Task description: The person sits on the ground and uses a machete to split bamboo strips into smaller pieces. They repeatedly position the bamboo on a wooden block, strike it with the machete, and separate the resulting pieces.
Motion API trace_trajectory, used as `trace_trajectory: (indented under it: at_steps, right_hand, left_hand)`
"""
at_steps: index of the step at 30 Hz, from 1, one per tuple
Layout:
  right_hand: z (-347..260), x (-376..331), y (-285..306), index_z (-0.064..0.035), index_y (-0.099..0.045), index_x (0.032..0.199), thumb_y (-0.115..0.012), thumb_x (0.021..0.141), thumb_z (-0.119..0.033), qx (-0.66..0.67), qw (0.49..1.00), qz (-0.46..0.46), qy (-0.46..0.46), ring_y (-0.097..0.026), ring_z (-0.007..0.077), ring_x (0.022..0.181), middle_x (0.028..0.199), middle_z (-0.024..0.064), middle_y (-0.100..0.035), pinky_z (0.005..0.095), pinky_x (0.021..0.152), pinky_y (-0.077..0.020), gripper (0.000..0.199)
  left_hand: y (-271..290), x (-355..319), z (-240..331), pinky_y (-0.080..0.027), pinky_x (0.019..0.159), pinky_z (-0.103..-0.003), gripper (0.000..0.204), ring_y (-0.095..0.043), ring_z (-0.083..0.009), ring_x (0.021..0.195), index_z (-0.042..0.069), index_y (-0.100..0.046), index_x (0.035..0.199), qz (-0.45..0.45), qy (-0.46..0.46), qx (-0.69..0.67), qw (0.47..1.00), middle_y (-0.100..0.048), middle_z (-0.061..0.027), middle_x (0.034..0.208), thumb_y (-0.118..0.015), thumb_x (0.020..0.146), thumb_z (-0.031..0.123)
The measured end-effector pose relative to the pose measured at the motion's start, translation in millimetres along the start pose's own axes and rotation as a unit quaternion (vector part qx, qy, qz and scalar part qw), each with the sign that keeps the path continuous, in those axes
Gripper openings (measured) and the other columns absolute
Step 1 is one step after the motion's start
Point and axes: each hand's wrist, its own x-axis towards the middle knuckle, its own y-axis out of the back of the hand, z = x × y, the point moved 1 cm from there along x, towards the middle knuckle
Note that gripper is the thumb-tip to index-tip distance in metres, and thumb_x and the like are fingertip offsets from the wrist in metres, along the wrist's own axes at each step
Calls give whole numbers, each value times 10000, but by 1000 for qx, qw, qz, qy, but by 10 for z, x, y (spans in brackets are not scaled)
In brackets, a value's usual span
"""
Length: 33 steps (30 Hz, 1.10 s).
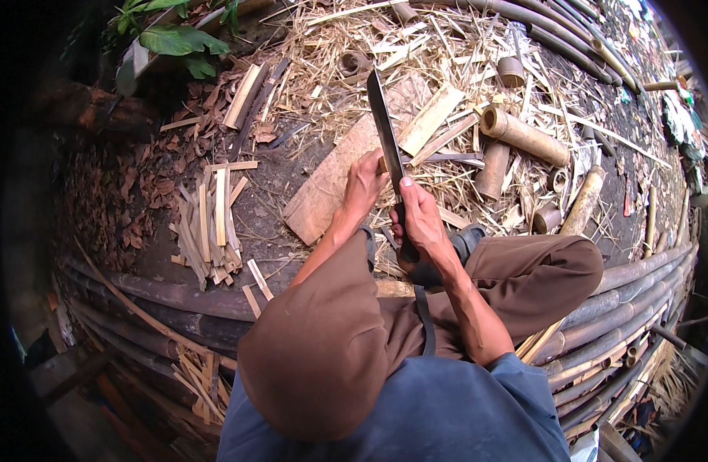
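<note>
My right hand point(422, 215) is closed round the dark handle of a machete point(384, 115). Its long blade points up and away from me, with the thumb lying near the base of the blade. Close to the blade's left side, my left hand point(363, 183) is closed on a small bamboo piece point(382, 164); only its pale end shows, and the blade and fingers hide the rest. Under and beyond my hands a flat wooden board point(314, 202) lies slantwise on the ground. Split bamboo slats point(431, 119) rest at its far right side.
Cut strips point(208, 223) are piled at the left. Bamboo tube sections point(527, 137) lie among shavings point(462, 69) at the right. Long bamboo poles point(169, 296) run beside and beneath my seat. A leafy plant point(181, 40) stands at the far left.
</note>
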Motion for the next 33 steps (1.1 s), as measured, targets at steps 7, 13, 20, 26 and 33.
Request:
trace_trajectory:
  at_steps: [7, 13, 20, 26, 33]
  right_hand:
    - [48, 17, -17, -104, -442, 1440, -377, 1049, -374, -126, 986, 23, 104, -445, 79, 539, 607, 5, -454, 276, 515, -394, 479]
    - [-23, 47, -80, -97, -435, 1436, -399, 1042, -288, -191, 964, 47, 177, -611, 180, 877, 1105, 229, -652, 312, 814, -479, 439]
    - [16, 88, -104, -108, -437, 1431, -411, 1033, -261, -190, 963, 51, 185, -661, 224, 921, 1175, 265, -631, 342, 847, -483, 427]
    - [-108, 65, -94, -78, -428, 1427, -410, 1029, -258, -223, 955, 60, 185, -583, 385, 1162, 1261, 254, -583, 399, 925, -477, 438]
    - [-179, -11, -76, -104, -434, 1429, -424, 1025, -277, -230, 958, 48, 162, -649, 263, 686, 709, 234, -599, 400, 670, -473, 440]
  left_hand:
    - [64, 18, 87, -453, 593, -378, 132, -570, -258, 663, 9, -550, 899, -11, 22, -1, 1000, -542, -129, 726, -632, 800, -18]
    - [21, 31, 18, -445, 586, -358, 150, -545, -240, 645, 28, -535, 874, 13, 27, 10, 1000, -529, -114, 730, -628, 785, -49]
    - [8, 69, -21, -438, 569, -368, 105, -550, -283, 639, 12, -537, 844, 25, 20, 15, 999, -535, -143, 720, -634, 812, -11]
    - [-21, 90, 16, -406, 545, -391, 102, -507, -297, 602, 1, -521, 849, 45, -35, 9, 998, -484, -143, 687, -617, 870, 27]
    - [137, 61, 47, -485, 770, -418, 309, -606, -381, 869, -3, -543, 1100, 2, -13, 143, 990, -601, -227, 890, -676, 843, 105]
